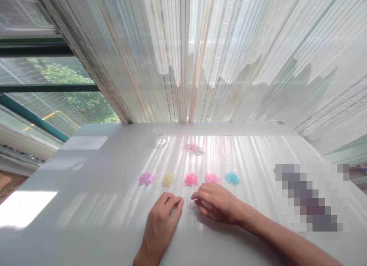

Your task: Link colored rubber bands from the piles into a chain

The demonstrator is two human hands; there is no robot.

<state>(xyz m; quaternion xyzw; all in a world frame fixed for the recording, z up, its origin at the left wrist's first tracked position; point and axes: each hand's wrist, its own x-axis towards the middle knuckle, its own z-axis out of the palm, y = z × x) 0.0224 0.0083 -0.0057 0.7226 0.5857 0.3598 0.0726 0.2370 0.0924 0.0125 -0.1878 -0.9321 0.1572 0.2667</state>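
Note:
On the white table (86,189) lies a row of small piles of tiny elastic bands: purple (147,178), yellow (168,179), pink (190,179), a deeper pink (212,177) and teal (232,178). A mixed pile (194,148) lies farther back. My left hand (160,224) rests on the table with fingers curled together. My right hand (219,203) rests with fingers bent, fingertips pinched near a few loose pale bands (191,208) between the two hands. What the fingertips hold is too small to make out.
A small clear glass jar (159,137) and a clear lid (226,131) stand near the table's far edge. Sheer curtains hang behind the table, with a window at the left. A blurred-out patch (311,199) covers part of the table at the right.

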